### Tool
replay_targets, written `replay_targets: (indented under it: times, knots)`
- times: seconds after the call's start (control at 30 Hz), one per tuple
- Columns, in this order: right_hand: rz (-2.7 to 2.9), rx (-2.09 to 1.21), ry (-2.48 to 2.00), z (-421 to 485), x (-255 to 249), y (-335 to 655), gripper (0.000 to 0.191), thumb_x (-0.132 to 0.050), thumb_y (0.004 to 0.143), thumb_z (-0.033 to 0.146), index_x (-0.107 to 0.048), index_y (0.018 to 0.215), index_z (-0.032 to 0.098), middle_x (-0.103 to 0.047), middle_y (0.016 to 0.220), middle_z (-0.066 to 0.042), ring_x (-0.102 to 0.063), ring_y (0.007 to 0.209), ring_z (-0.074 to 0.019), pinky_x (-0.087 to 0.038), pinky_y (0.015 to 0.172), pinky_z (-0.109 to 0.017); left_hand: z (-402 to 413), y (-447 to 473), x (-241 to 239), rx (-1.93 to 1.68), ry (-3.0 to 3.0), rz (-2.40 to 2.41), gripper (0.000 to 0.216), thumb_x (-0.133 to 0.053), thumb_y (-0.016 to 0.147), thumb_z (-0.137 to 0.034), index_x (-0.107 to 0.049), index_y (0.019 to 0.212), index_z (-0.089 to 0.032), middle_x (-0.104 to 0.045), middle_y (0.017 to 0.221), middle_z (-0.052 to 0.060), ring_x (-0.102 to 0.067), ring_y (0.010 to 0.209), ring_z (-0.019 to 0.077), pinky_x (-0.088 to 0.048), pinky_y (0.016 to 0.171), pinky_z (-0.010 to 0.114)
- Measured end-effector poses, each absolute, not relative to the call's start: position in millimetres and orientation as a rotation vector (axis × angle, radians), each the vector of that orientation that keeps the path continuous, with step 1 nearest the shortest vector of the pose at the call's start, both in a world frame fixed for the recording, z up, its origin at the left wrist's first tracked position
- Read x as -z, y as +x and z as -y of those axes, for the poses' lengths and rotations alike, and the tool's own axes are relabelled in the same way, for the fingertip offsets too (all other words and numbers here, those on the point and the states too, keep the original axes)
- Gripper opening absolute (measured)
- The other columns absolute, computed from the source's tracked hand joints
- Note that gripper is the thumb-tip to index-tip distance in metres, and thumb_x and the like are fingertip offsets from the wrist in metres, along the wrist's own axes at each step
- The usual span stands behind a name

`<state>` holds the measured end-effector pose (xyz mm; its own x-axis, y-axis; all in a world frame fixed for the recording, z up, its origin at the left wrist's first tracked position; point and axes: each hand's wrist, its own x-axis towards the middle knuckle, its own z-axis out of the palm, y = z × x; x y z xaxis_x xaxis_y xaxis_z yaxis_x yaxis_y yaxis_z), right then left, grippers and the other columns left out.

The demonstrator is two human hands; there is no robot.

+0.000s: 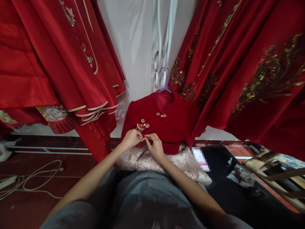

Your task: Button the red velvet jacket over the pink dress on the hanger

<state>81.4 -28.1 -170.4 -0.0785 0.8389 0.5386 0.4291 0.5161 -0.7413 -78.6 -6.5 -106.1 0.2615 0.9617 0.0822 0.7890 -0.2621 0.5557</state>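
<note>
A red velvet jacket with a stand collar hangs in front of me on a purple hanger. Beaded flower clasps close its neck, and a fan-shaped ornament sits on its chest. Just below that ornament, my left hand pinches the front edge of the jacket. My right hand meets it there, thumb and finger closed at the same spot. Something small and pale shows between the fingertips, too small to make out. Under the jacket, a pale pink brocade skirt spreads close to my lap.
Red embroidered garments hang at the left, and more with gold sequins hang at the right. A white cable lies on the tiled floor. To the right are a black surface and a clear plastic bag.
</note>
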Motion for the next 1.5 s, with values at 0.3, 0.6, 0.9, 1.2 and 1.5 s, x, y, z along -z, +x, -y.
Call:
replay_targets:
  times: [0.3,0.6,0.9,1.2,1.5]
  knots:
    - [1.826,-0.492,-1.237,25.1,158.8,90.2,0.018,-0.059,0.085,0.022,-0.064,0.102,0.021,-0.058,0.103,-0.005,-0.063,0.081,-0.0133,-0.054,0.075,-0.026,-2.8,-86.5,112.3,-0.572,2.143,-1.545,0.012,-0.071,0.069,-0.024,-0.073,0.081,-0.021,-0.073,0.076,-0.001,-0.067,0.073,0.0143,-0.046,0.064,0.02]
    - [1.875,-0.576,-1.317,16.7,107.4,132.1,0.014,-0.066,0.078,0.021,-0.066,0.092,0.022,-0.065,0.096,-0.002,-0.064,0.072,-0.0113,-0.051,0.068,-0.024,7.2,-88.7,79.3,-0.476,2.355,-1.594,0.012,-0.072,0.07,-0.026,-0.07,0.081,-0.023,-0.069,0.084,-0.002,-0.063,0.073,0.0137,-0.044,0.064,0.022]
    - [2.147,-0.815,-1.412,17.6,118.0,135.5,0.026,-0.065,0.081,0.031,-0.064,0.104,0.02,-0.073,0.084,-0.003,-0.068,0.079,-0.0162,-0.049,0.073,-0.026,21.6,-61.4,106.1,-0.26,2.748,-1.757,0.014,-0.065,0.081,-0.028,-0.063,0.09,-0.017,-0.066,0.094,0.008,-0.064,0.089,0.0234,-0.048,0.066,0.028]
    - [2.071,-0.708,-1.383,15.0,139.3,113.6,0.014,-0.069,0.078,0.028,-0.064,0.087,0.019,-0.072,0.087,-0.003,-0.065,0.073,-0.0136,-0.046,0.064,-0.022,17.2,-62.7,109.7,-0.371,2.676,-1.695,0.008,-0.065,0.081,-0.023,-0.061,0.084,-0.016,-0.068,0.089,0.008,-0.065,0.085,0.0216,-0.048,0.069,0.028]
    - [2.028,-0.717,-1.347,12.0,142.3,112.5,0.013,-0.068,0.08,0.031,-0.064,0.083,0.019,-0.071,0.082,-0.003,-0.065,0.071,-0.013,-0.047,0.063,-0.022,15.1,-64.9,107.7,-0.509,2.409,-1.61,0.01,-0.068,0.08,-0.024,-0.06,0.077,-0.017,-0.068,0.071,0.002,-0.066,0.07,0.0169,-0.045,0.062,0.024]
